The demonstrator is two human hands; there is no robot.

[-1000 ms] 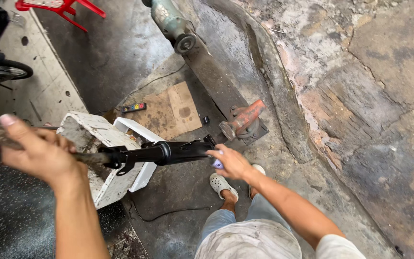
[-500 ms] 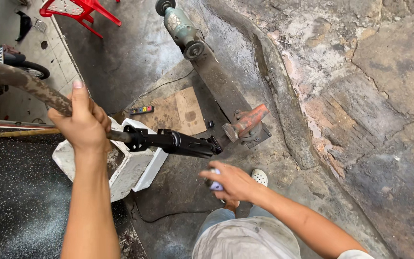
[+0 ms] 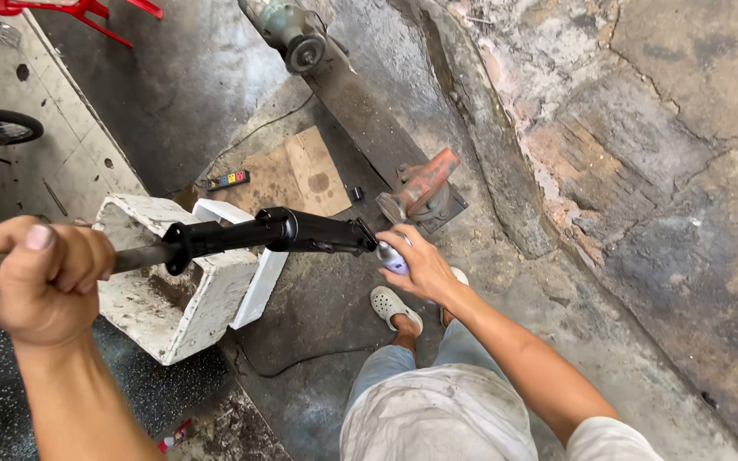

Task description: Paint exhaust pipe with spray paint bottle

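Left hand [image 3: 38, 277] fisted round rusty metal rod [image 3: 143, 256] carrying long black tubular part [image 3: 271, 233]; right hand [image 3: 420, 265] at 3 o'clock, gripping small pale spray can [image 3: 392, 257] against its tip.

Soft, even daylight fills the view, brightest on the pale cracked stone wall [image 3: 642, 128]. Shadows are faint and diffuse. The grey concrete floor [image 3: 172, 94] shows a dull sheen. Focus is sharp throughout, and wide-angle distortion bends the edges.
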